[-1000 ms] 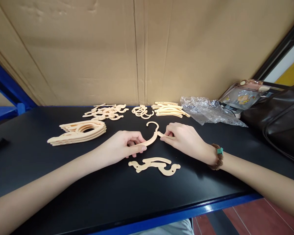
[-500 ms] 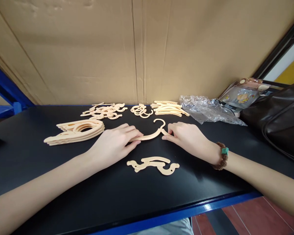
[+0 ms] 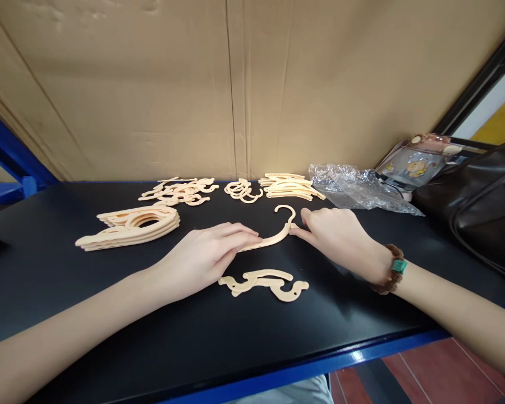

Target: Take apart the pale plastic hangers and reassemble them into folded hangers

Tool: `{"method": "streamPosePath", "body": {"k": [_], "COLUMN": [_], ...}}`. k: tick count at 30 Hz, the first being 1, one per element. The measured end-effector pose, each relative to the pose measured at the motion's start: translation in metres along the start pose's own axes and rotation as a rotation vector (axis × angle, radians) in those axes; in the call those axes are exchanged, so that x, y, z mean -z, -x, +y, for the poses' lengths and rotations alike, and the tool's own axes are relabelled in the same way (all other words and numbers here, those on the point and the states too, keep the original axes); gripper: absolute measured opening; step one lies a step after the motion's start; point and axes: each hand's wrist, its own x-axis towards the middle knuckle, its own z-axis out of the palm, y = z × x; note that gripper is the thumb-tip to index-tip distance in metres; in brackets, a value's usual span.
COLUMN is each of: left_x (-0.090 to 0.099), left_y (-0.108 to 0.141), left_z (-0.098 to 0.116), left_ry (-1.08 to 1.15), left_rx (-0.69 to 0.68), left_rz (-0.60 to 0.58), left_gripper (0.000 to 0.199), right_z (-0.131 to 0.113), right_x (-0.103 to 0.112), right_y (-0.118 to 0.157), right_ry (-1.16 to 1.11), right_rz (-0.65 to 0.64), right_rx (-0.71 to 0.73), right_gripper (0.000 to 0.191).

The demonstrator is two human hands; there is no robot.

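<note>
A cream plastic clothes hanger (image 3: 273, 239) lies between my hands, its hook (image 3: 293, 212) curving up at the far side. My left hand (image 3: 212, 249) grips the hanger's left arm, fingers over it and thumb beneath. At the joint below the hook, my right hand (image 3: 334, 235) is closed on the other arm, which it mostly hides. Nearer me lie loose hanger pieces (image 3: 288, 293), two with round holes at their ends and a curved bar (image 3: 267, 274). Left of my left hand sits a stack of folded hangers (image 3: 128, 229).
Along the back of the black table (image 3: 160, 348) are piles of hanger arms (image 3: 179, 192), hooks (image 3: 239, 191) and bars (image 3: 292, 186). Crumpled clear plastic (image 3: 357, 188), a printed pouch (image 3: 418, 165) and a dark leather bag (image 3: 475, 202) stand at right. Cardboard (image 3: 172, 84) walls the back.
Both hands and the hanger have shifted slightly to the right. My left hand's fingers have straightened along the hanger arm. The loose pieces and piles have stayed put.
</note>
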Motion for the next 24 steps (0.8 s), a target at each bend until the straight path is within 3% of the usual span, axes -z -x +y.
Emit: {"method": "streamPosePath", "body": {"k": [3, 7, 10, 13, 21, 24], "left_x": [0.001, 0.005, 0.008, 0.010, 0.012, 0.013], "left_y": [0.000, 0.000, 0.001, 0.003, 0.004, 0.003], "left_z": [0.005, 0.014, 0.023, 0.029, 0.030, 0.028], "left_ry": [-0.031, -0.134, -0.188, -0.174, -0.023, -0.068], "left_rx": [-0.055, -0.184, -0.271, -0.264, -0.201, -0.207], "left_rz": [0.008, 0.017, -0.046, -0.127, -0.185, -0.161], "left_gripper": [0.034, 0.029, 0.027, 0.024, 0.019, 0.023], "right_z": [-0.001, -0.005, -0.009, -0.014, -0.016, -0.015], "right_x": [0.002, 0.004, 0.001, -0.004, -0.012, -0.012], "right_y": [0.003, 0.007, 0.006, 0.004, 0.003, 0.003], "right_ry": [0.037, 0.016, -0.074, -0.158, -0.237, -0.250], "right_rz": [0.034, 0.174, 0.293, 0.366, 0.351, 0.336], "right_rx": [0.002, 0.070, 0.283, 0.474, 0.533, 0.524], "right_gripper": [0.037, 0.020, 0.018, 0.026, 0.023, 0.022]}}
